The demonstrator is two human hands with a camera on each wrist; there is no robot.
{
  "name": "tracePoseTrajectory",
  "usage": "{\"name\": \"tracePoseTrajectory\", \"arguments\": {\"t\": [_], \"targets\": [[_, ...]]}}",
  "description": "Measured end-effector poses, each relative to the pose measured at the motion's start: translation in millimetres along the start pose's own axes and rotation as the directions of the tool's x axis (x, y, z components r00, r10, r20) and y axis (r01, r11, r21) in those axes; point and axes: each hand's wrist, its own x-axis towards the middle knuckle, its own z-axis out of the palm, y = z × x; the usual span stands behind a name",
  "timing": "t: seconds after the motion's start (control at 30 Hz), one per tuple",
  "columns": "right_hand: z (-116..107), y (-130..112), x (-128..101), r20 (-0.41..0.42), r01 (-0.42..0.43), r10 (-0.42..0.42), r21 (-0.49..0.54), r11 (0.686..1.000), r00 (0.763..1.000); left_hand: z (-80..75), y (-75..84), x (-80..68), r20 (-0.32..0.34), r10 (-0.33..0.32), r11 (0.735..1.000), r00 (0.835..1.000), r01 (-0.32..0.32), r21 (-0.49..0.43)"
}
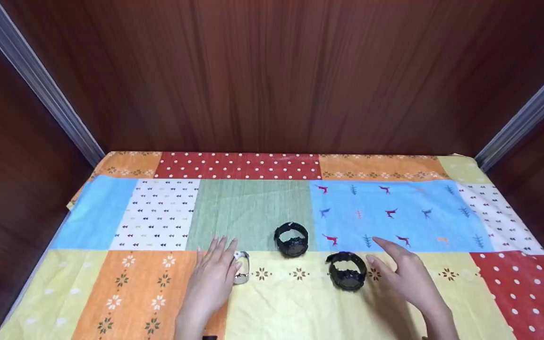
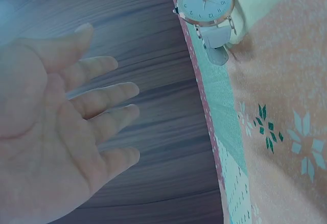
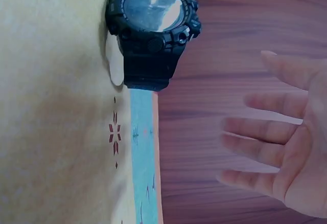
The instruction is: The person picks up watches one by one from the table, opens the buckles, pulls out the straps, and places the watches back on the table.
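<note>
Three wristwatches stand on a patchwork cloth. The small one with a white strap (image 1: 242,268) is just right of my left hand (image 1: 211,278); its round white dial (image 2: 205,1) faces the left wrist camera. My left hand is held with fingers extended and nothing in the palm. A black sports watch (image 1: 347,277) stands to the left of my right hand (image 1: 406,278), its dark dial (image 3: 154,9) large in the right wrist view. My right hand is apart from it, fingers spread and holding nothing. Another black watch (image 1: 293,243) stands farther back, between the hands.
The patchwork cloth (image 1: 253,208) covers the table. Behind it rises a dark wood-grain panel (image 1: 272,75), with metal-edged side panels at left and right. A small black object (image 1: 209,337) shows at the bottom edge, by the left forearm.
</note>
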Motion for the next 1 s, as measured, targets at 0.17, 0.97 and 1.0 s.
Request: {"name": "tracePoseTrajectory", "arguments": {"t": [0.17, 0.97, 1.0], "targets": [[2, -5, 0, -0.037, 0.072, -0.070, 0.036, 0.997, 0.997, -0.5, -0.4, 1.0, -0.056, 0.002, 0.999, 0.998, -0.005, -0.052], [12, -16, -2, 0.063, 0.155, -0.159, 0.062, 0.986, 0.985, 0.7, -8.3, 2.5, 0.073, -0.185, 0.966, 0.980, 0.195, -0.171], [13, -16, -2, 0.067, 0.153, -0.157, 0.065, 0.986, 0.985, 0.5, -8.7, 2.7, 0.075, -0.189, 0.964, 0.979, 0.200, -0.173]]}}
